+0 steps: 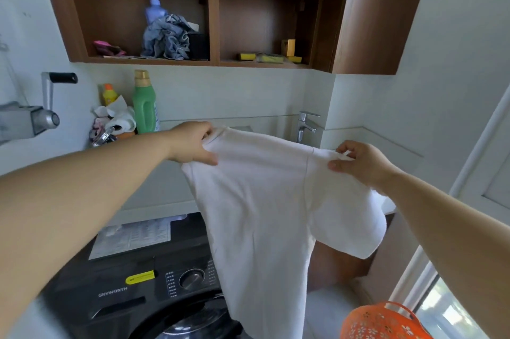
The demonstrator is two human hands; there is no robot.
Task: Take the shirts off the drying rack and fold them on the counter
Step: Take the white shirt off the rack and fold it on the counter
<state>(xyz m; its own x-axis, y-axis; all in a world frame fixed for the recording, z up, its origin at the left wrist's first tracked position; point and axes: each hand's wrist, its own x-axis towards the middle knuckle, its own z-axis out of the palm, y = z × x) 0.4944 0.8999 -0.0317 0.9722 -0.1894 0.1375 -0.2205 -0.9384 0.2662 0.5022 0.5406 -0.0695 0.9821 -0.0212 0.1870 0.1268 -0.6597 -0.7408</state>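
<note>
Both hands are holding a white T-shirt (265, 200) up in the air above the black washing machine (154, 283): left hand (194, 145) gripping one shoulder, right hand (358, 162) pinching the other.

The hanging shirt (265, 200) blocks mid-frame. Bottle (145, 103) and clutter (113, 120) crowd the counter's left; the tap (305, 126) stands right. Bare counter (176, 126) lies between.

Bright daylight enters from the window (441, 308) at lower right; soft shadows, slightly hazy focus, wide-angle bending at edges.
</note>
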